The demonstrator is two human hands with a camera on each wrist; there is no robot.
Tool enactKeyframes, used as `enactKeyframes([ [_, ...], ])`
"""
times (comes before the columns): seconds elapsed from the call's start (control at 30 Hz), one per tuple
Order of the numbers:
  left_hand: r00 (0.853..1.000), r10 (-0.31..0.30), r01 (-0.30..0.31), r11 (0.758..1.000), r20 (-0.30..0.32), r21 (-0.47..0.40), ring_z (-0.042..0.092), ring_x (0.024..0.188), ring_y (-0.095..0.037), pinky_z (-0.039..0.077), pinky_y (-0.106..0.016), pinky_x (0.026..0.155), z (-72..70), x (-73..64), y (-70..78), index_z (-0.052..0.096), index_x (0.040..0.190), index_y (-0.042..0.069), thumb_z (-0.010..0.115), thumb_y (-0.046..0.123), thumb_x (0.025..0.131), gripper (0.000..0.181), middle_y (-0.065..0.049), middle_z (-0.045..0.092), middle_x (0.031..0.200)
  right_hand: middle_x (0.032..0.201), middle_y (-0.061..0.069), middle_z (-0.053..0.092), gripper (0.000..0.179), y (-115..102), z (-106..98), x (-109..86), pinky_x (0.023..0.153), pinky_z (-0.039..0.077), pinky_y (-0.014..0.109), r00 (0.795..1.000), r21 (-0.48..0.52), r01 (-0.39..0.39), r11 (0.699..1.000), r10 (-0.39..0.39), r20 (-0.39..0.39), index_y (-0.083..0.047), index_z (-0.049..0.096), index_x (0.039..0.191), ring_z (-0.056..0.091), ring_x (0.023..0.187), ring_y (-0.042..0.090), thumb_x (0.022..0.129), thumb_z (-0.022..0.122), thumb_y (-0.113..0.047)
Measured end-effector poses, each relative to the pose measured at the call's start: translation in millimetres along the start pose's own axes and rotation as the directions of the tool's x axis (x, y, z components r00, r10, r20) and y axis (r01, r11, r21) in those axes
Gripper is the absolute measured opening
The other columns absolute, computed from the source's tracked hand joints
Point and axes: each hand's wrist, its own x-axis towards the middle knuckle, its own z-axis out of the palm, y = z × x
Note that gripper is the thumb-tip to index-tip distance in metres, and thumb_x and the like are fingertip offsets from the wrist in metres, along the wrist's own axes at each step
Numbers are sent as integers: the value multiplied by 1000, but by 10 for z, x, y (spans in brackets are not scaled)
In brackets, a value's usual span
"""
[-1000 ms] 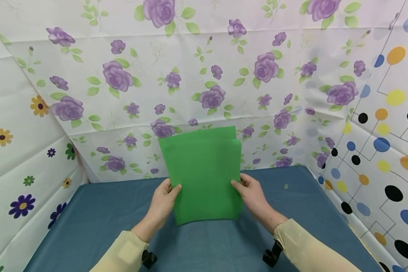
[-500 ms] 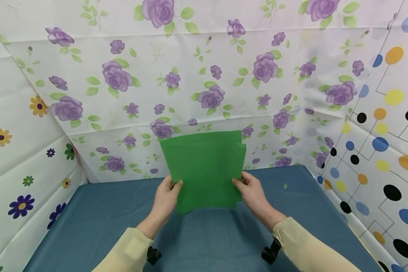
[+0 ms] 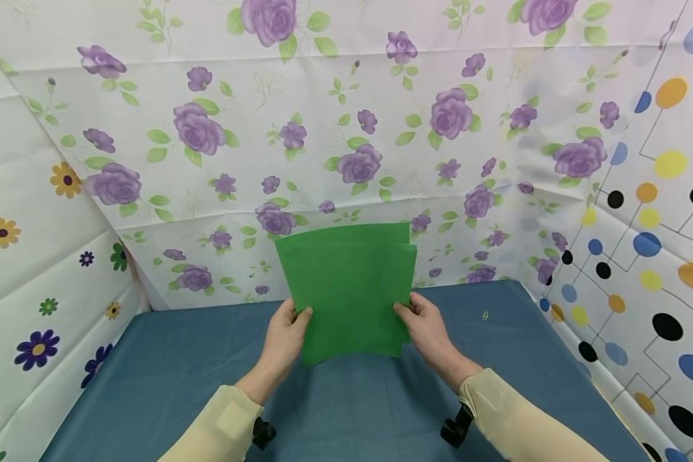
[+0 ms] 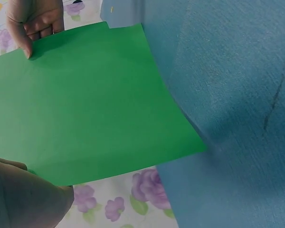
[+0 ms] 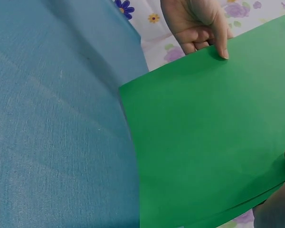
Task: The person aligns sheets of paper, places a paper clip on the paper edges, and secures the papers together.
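Green sheets of paper (image 3: 352, 295), at least two and slightly offset from each other, stand upright over the table in the head view. My left hand (image 3: 283, 333) pinches their left edge, thumb on the near face. On the opposite edge my right hand (image 3: 430, 324) grips in the same way, its fingers behind the sheets. In the left wrist view the lower edge of the green paper (image 4: 90, 104) meets or nearly meets the blue cloth. The right wrist view shows the paper's (image 5: 204, 128) offset layers near the right hand.
A small yellow-green paper clip (image 3: 485, 316) lies on the blue-covered table (image 3: 208, 359), to the right of the sheets. Behind the table hangs a floral cloth (image 3: 219, 173). A dotted cloth (image 3: 658, 282) borders the right side, and a flower-print cloth (image 3: 46, 276) the left.
Both hands keep their hold. Over the last second the sheets have tipped, their lower edge rising in view and their top dropping slightly. Since half a second ago almost nothing differs.
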Motion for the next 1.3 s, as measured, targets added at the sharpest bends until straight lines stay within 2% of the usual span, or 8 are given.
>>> enactKeyframes([
  [0.43, 1000, -2, 2, 1000, -9, 12, 64, 109, -33, 54, -53, 88, -4, -17, -57, 57, 134, 3, 49, 13, 110, 26, -19, 64, 122, 117, 20, 68, 31, 88, 70, 10, 93, 55, 53, 1000, -1, -10, 1000, 10, -13, 0, 63, 133, 66, 109, 35, 106, 59, -13],
  [0.63, 1000, -11, 11, 1000, -16, 9, 63, 104, -32, 52, -50, 82, 3, -2, -85, 57, 131, 2, 50, 15, 110, 26, -20, 65, 119, 116, 20, 68, 31, 118, 85, -5, 93, 55, 53, 1000, 7, -10, 1000, 10, -9, 2, 63, 132, 66, 109, 36, 106, 58, -15],
  [0.83, 1000, -13, 13, 1000, -6, 7, 62, 103, -33, 51, -47, 78, -1, -11, -120, 54, 136, 1, 48, 16, 111, 30, -21, 63, 120, 117, 20, 68, 34, 151, 95, -24, 91, 56, 53, 1000, 14, -27, 1000, 27, 8, 2, 62, 134, 66, 108, 37, 107, 58, -17],
  [1.13, 1000, -6, 6, 1000, -3, -1, 64, 109, -33, 55, -53, 88, 11, -29, -147, 55, 137, 4, 48, 18, 111, 30, -19, 64, 125, 114, 15, 69, 30, 221, 116, -14, 91, 56, 53, 998, -2, -58, 998, 58, -2, -4, 65, 131, 68, 105, 31, 106, 58, -18],
  [1.3, 1000, 6, -6, 1000, -3, -1, 64, 110, -35, 55, -54, 89, 16, -33, -163, 54, 137, 2, 47, 18, 111, 31, -20, 63, 127, 117, 15, 69, 32, 244, 129, -18, 92, 56, 53, 998, 3, -64, 998, 64, 1, -3, 64, 134, 67, 106, 30, 106, 58, -18],
])
